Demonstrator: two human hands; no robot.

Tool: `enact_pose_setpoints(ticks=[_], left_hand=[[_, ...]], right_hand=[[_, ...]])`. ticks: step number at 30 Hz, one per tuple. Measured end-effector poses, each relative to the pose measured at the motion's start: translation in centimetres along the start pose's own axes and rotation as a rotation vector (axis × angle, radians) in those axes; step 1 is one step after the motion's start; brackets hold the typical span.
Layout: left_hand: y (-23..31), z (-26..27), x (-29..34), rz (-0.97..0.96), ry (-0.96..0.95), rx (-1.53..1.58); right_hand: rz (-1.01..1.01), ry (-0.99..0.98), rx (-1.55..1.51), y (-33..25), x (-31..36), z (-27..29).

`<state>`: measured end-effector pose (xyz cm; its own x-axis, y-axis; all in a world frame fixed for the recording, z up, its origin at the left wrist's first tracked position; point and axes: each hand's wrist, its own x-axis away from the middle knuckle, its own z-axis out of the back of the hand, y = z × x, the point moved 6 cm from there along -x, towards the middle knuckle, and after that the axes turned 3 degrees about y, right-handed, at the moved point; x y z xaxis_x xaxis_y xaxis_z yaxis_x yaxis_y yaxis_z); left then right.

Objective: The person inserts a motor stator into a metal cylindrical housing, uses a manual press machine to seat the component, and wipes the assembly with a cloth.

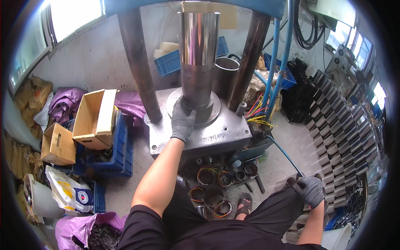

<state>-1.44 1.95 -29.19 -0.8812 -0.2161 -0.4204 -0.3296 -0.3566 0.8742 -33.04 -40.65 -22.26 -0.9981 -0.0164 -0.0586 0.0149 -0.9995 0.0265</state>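
Observation:
A tall metal cylinder (197, 77), shiny at the top and duller below, stands upright on a round plate (213, 112) on the press bed (208, 135). My left hand (183, 121), in a grey knit glove, is pressed round the near left side of the cylinder's foot, thumb apart and fingertips partly hidden. Low on the right, my gloved right hand (309, 191) is curled at the end of a thin blue lever (285, 154), beside my knee. Its fingers are partly hidden.
Two dark steel columns (139, 62) flank the cylinder, with another sleeve (227, 68) behind. Stator rings with coloured wires (206, 176) lie below the bed. Cartons (93, 121) and blue crates (121, 146) stand left; stacked metal sleeves (333, 141) line the right.

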Motion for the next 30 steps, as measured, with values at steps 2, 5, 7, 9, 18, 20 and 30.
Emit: enact_pose_setpoints(ticks=[2,5,7,9,18,20,30], left_hand=[[-0.3,0.1,-0.1,0.012,0.005,0.021],[-0.8,0.2,-0.2,0.014,0.007,0.002],[-1.3,0.1,-0.5,-0.025,0.014,-0.066],[-2.0,0.1,-0.6,-0.034,0.030,-0.052],[-1.8,0.0,-0.5,-0.039,0.026,-0.089],[-1.6,0.1,-0.5,-0.029,0.021,-0.069],[-1.4,0.1,-0.6,-0.039,0.036,-0.014]], right_hand=[[0.012,0.114,-0.087,-0.1,0.0,0.5],[0.005,0.128,-0.099,-0.8,-0.1,1.0],[0.005,0.110,-0.068,-0.9,-0.2,0.8],[-0.013,0.150,-0.159,-0.9,-0.2,0.9],[-0.029,0.108,-0.118,-0.2,-0.1,0.3],[-0.019,0.116,-0.121,-0.2,-0.2,0.4],[-0.029,0.048,-0.099,-0.1,-0.6,0.8]])
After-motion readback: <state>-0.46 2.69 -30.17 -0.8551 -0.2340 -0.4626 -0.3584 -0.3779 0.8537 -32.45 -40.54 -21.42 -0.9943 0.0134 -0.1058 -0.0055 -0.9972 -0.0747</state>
